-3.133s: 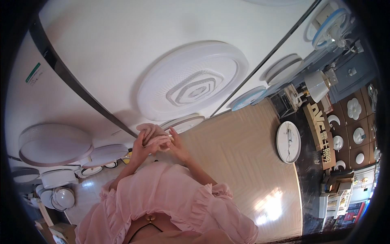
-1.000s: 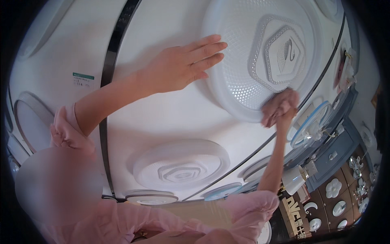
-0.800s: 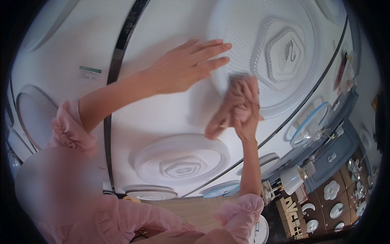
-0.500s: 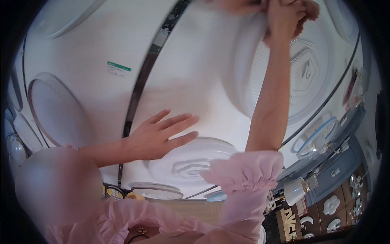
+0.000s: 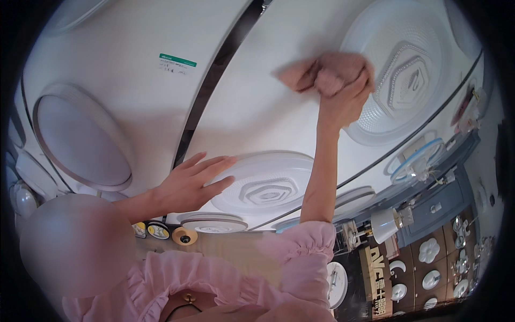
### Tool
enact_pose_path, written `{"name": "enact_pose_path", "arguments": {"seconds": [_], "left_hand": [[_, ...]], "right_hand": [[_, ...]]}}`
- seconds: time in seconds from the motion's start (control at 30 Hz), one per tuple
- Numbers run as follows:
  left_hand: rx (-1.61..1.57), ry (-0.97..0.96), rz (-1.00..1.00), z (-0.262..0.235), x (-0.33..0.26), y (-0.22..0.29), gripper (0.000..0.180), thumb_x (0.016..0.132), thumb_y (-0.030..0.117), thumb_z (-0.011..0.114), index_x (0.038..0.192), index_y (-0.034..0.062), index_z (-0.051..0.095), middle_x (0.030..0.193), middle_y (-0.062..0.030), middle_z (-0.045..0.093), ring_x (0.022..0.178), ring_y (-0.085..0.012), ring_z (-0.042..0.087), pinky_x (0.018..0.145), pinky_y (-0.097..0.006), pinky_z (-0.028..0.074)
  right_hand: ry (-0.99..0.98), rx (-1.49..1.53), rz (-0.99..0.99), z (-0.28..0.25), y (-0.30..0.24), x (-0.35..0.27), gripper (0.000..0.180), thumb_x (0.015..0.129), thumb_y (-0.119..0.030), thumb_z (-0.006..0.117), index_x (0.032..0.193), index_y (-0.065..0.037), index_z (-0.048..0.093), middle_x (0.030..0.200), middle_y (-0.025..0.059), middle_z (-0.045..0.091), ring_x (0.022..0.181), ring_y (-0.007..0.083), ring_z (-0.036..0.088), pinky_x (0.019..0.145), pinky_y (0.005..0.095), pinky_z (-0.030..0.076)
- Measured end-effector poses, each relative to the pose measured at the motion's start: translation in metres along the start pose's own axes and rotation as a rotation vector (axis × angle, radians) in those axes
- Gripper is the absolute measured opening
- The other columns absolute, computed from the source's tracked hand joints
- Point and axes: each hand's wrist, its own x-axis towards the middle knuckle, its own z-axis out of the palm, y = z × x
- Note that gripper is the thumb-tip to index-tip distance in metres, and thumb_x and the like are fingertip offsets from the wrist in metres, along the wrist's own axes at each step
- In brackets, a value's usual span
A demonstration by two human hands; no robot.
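Note:
My right hand [image 5: 346, 104] is raised and shut on a crumpled pink cloth [image 5: 324, 72], pressing it to the white display panel [image 5: 252, 102] just left of a large round ceiling lamp with a hexagonal centre [image 5: 407, 70]. My left hand [image 5: 188, 185] lies flat with fingers spread on the panel. Its fingertips touch the rim of a smaller round lamp with a hexagonal relief [image 5: 265, 182]. Pink ruffled sleeves cover my shoulders.
A black strip [image 5: 209, 102] divides the white panels. A plain round lamp [image 5: 80, 139] is mounted at the left, and a green-and-white label [image 5: 177, 63] is stuck above it. More lamps, a blue ring light [image 5: 416, 161] and dark shelves of small fixtures [image 5: 429, 263] fill the right.
My right hand with the cloth has come down and left, off the large lamp's top onto the panel beside it. My left hand stays flat near the smaller lamp.

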Motion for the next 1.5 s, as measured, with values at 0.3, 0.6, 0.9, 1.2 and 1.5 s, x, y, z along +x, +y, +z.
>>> {"name": "enact_pose_path", "arguments": {"seconds": [0.3, 0.6, 0.9, 1.2, 1.5], "left_hand": [[0.083, -0.003, -0.333, -0.003, -0.088, 0.010, 0.041, 0.069, 0.006, 0.067, 0.109, 0.0086, 0.057, 0.133, -0.0157, 0.039, 0.116, -0.0323, 0.046, 0.095, -0.048, 0.039], [0.233, -0.081, -0.627, -0.014, -0.174, 0.100, 0.038, 0.070, 0.002, 0.064, 0.108, 0.0049, 0.058, 0.134, -0.0165, 0.038, 0.116, -0.0339, 0.046, 0.094, -0.046, 0.040], [-0.165, -0.251, -0.830, 0.082, -0.189, 0.192, 0.027, 0.078, 0.009, 0.060, 0.105, 0.0067, 0.059, 0.123, -0.0139, 0.050, 0.107, -0.0344, 0.052, 0.086, -0.041, 0.045], [-0.209, -0.998, -0.782, 0.104, -0.208, 0.236, 0.035, 0.082, 0.028, 0.059, 0.109, 0.0070, 0.058, 0.110, -0.0114, 0.057, 0.097, -0.0303, 0.056, 0.083, -0.039, 0.046], [-0.303, -0.882, -0.749, 0.120, -0.224, 0.281, 0.032, 0.084, 0.028, 0.055, 0.109, 0.0090, 0.059, 0.106, -0.0089, 0.059, 0.095, -0.0275, 0.058, 0.081, -0.038, 0.046]], "right_hand": [[-0.258, -0.187, -0.383, -0.025, 0.210, -0.103, 0.037, 0.079, -0.014, 0.055, 0.115, -0.016, 0.049, 0.102, 0.0126, 0.055, 0.094, 0.0334, 0.055, 0.077, 0.0445, 0.046], [-0.431, 0.097, 0.399, -0.082, 0.286, -0.062, 0.039, 0.088, -0.030, 0.051, 0.123, -0.016, 0.046, 0.118, 0.0096, 0.054, 0.103, 0.0348, 0.051, 0.085, 0.0434, 0.043], [-0.258, 0.909, 0.498, -0.206, 0.223, -0.249, 0.048, 0.084, -0.046, 0.049, 0.067, -0.002, 0.047, 0.060, 0.0090, 0.050, 0.055, 0.0238, 0.051, 0.055, 0.0341, 0.042], [0.158, 1.598, 1.891, -0.445, 0.105, -0.548, 0.021, 0.081, -0.017, 0.053, 0.095, -0.003, 0.049, 0.063, 0.0055, 0.048, 0.043, 0.0142, 0.041, 0.033, 0.0244, 0.034], [-0.602, 0.846, 2.252, -0.448, 0.033, -0.495, 0.041, 0.087, -0.038, 0.046, 0.084, 0.003, 0.053, 0.067, 0.0136, 0.057, 0.048, 0.0201, 0.051, 0.035, 0.0255, 0.039]]}}
